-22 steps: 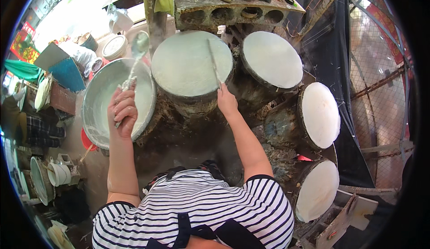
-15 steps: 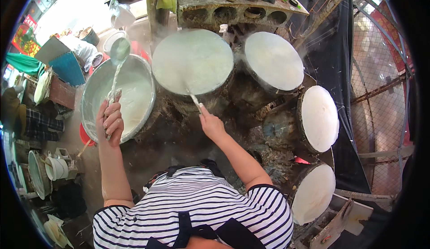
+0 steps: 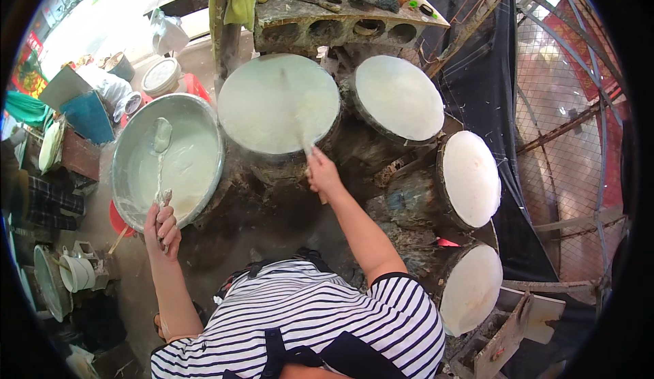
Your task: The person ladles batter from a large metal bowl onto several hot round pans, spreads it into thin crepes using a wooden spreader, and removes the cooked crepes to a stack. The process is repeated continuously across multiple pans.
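Observation:
My left hand (image 3: 163,226) is closed round the batter-coated handle of a ladle (image 3: 162,135). Its bowl is over or in the pale batter inside a wide metal basin (image 3: 219,164) at the left. I cannot tell whether it touches the batter. My right hand (image 3: 323,174) grips a long stick-like spreader (image 3: 304,133), its far part smeared by motion. That tool reaches over the round griddle (image 3: 238,96) in front of me, whose top carries a thin pale layer. What shape the tool's far end has is hard to make out.
More round griddles with white layers curve round to the right: one at the back (image 3: 398,98), one beyond it (image 3: 470,179), one nearest me (image 3: 471,290). A sooty bench (image 3: 347,11) stands behind. A lidded white bucket (image 3: 161,77) and a red bucket (image 3: 117,219) flank the basin.
The ladle has come down from a raised position to the basin's batter. My right hand has shifted slightly at the near edge of the middle griddle, still gripping the spreader. The view has shifted a little.

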{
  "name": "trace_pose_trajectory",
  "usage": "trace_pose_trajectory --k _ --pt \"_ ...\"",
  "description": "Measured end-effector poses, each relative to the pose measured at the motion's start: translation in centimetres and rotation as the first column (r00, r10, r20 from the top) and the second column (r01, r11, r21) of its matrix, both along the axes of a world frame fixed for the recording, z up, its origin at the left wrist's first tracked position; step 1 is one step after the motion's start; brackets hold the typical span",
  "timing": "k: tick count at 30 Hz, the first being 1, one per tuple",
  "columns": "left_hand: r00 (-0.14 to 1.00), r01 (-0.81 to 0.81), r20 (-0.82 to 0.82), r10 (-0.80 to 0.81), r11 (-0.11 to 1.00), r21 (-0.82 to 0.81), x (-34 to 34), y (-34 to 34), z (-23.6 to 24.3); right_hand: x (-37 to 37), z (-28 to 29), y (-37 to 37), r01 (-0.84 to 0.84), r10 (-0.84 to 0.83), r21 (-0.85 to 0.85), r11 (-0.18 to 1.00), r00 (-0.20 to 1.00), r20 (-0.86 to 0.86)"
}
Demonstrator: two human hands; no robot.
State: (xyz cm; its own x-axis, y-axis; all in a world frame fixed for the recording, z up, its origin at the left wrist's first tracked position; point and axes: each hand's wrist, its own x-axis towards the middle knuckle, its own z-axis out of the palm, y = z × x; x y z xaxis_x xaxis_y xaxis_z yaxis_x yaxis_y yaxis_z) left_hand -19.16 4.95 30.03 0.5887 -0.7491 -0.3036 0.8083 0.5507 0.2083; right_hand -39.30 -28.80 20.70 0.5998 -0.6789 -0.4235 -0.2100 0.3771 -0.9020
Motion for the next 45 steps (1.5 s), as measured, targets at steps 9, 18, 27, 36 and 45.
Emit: trace_pose_trajectory --k 9,18,27,36,45 --pt "0.998 0.015 0.053 -0.016 1.000 0.010 1.0 1.2 -2.7 -2.8 0.3 -7.5 -0.482 -0.335 -0.705 0.520 0.644 -0.688" --pt "0.998 -0.016 0.071 0.002 0.981 0.194 0.8 0.3 -2.1 -4.6 0.6 -5.7 -0.529 -0.420 -0.768 0.362 0.642 -0.641" --pt "0.994 -0.046 0.108 0.015 0.955 0.293 2.7 1.2 -3.5 -2.7 1.1 -3.9 -0.402 -0.367 -0.745 0.532 0.684 -0.630" --pt "0.970 -0.026 0.221 -0.105 0.854 0.519 1.2 -1.9 -3.8 8.5 5.9 15.1 -0.502 0.324 -0.697 0.512 0.864 -0.385" --pt "0.963 0.167 0.105 -0.249 0.854 0.493 3.7 -1.1 -9.5 -3.5 5.4 13.7 -0.119 -0.003 -0.758 0.641 0.987 -0.158"
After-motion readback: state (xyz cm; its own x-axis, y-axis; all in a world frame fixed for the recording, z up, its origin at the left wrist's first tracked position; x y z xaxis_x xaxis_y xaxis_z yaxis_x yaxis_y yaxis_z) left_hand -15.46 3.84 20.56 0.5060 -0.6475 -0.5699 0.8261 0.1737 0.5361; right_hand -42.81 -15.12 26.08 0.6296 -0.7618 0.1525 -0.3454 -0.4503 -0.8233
